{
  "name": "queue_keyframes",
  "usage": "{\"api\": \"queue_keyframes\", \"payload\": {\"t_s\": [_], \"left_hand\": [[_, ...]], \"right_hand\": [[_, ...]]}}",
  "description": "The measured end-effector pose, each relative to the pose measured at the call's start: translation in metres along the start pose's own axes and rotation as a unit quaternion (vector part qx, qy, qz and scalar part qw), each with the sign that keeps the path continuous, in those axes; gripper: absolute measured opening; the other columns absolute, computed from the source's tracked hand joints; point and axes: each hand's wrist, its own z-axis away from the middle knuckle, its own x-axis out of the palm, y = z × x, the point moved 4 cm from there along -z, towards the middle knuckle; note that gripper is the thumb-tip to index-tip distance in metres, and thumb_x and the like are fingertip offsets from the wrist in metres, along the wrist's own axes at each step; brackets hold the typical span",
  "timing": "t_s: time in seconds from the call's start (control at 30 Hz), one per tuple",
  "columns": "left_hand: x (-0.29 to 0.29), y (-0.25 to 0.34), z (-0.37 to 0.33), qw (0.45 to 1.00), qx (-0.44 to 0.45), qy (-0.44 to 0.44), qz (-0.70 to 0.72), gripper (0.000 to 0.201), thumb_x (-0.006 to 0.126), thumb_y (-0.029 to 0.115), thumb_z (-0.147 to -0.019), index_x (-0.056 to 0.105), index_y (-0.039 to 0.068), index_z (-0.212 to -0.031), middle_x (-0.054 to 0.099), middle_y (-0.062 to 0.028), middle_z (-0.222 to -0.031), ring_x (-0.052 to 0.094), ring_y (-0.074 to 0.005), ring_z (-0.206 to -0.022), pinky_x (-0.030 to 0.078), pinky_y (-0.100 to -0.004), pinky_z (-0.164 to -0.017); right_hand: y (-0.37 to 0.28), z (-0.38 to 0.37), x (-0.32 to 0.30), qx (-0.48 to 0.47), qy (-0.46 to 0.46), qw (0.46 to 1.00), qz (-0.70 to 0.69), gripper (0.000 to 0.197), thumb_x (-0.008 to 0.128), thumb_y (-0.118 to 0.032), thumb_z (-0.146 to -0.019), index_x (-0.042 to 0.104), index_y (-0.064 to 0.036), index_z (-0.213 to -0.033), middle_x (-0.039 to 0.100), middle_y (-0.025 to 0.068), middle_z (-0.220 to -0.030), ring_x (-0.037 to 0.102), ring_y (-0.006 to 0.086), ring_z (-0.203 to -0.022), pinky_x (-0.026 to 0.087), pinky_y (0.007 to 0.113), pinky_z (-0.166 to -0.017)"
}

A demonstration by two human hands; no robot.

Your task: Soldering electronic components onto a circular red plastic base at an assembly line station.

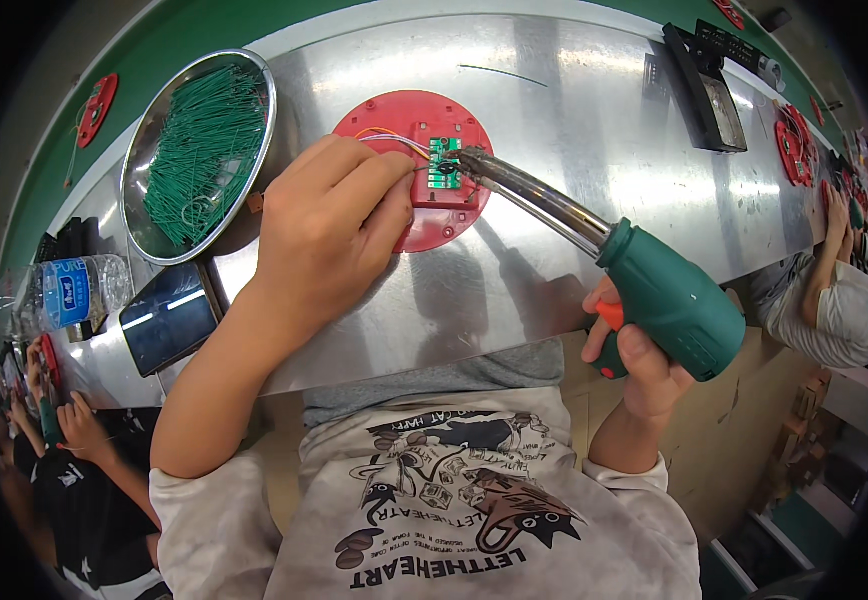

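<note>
A round red plastic piece lies on the metal table with a small green circuit board on its middle. Orange, white and other thin wires run to the board from the left. My left hand is closed in a pinch at the board's left edge, on what looks like a thin wire, mostly hidden by the fingers. My right hand grips a green soldering gun by its handle, one finger at the orange trigger. The gun's dark tip touches or hovers just over the board; I cannot tell which.
A steel bowl of cut green wires stands at left, beside a phone and a water bottle. One loose wire lies at the back. A black device stands back right. Other people work at both sides.
</note>
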Motion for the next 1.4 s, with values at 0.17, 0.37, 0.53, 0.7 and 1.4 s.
{"api": "queue_keyframes", "payload": {"t_s": [0.17,0.37,0.53,0.7,1.4], "left_hand": [[-0.0003,0.0002,0.0011,1.000,-0.001,0.005,-0.005,0.016,0.071,-0.002,-0.077,0.071,0.000,-0.092,0.066,-0.0119,-0.081,0.065,-0.0297,-0.073,0.054,-0.0395,-0.067],[-0.0003,0.0018,0.0021,1.000,0.002,0.010,-0.010,0.016,0.072,-0.003,-0.076,0.071,-0.001,-0.092,0.065,-0.0115,-0.080,0.065,-0.0290,-0.072,0.054,-0.0388,-0.066],[0.0005,0.0016,0.0027,1.000,0.012,0.017,-0.011,0.016,0.072,-0.003,-0.076,0.071,0.000,-0.092,0.065,-0.0113,-0.079,0.065,-0.0286,-0.071,0.054,-0.0386,-0.065],[-0.0004,0.0007,0.0043,1.000,0.017,0.019,-0.014,0.016,0.072,-0.003,-0.077,0.071,0.000,-0.092,0.065,-0.0112,-0.079,0.064,-0.0284,-0.070,0.053,-0.0386,-0.064],[-0.0004,0.0027,0.0042,0.999,0.026,0.037,-0.014,0.019,0.072,-0.003,-0.076,0.073,0.000,-0.094,0.064,-0.0104,-0.078,0.064,-0.0267,-0.069,0.053,-0.0373,-0.064]], "right_hand": [[0.0000,0.0013,-0.0004,0.036,-0.020,0.999,-0.003,0.039,0.067,-0.020,-0.093,0.065,0.0122,-0.113,0.066,0.0270,-0.101,0.064,0.0249,-0.065,0.051,0.029,-0.047],[0.0019,0.0005,-0.0006,0.014,-0.033,0.999,0.013,0.040,0.067,-0.020,-0.093,0.064,0.0122,-0.117,0.067,0.0272,-0.101,0.064,0.0234,-0.061,0.051,0.030,-0.047],[0.0030,0.0028,0.0004,0.005,-0.024,1.000,0.012,0.041,0.067,-0.020,-0.093,0.062,0.0116,-0.119,0.068,0.0270,-0.101,0.062,0.0225,-0.056,0.050,0.030,-0.048],[0.0025,0.0034,0.0029,-0.002,-0.017,1.000,0.015,0.042,0.066,-0.020,-0.093,0.061,0.0110,-0.121,0.067,0.0272,-0.101,0.061,0.0219,-0.054,0.050,0.030,-0.048],[0.0029,0.0004,0.0026,0.001,-0.033,0.999,0.012,0.042,0.067,-0.019,-0.091,0.063,0.0119,-0.119,0.068,0.0268,-0.101,0.061,0.0214,-0.054,0.049,0.030,-0.050]]}}
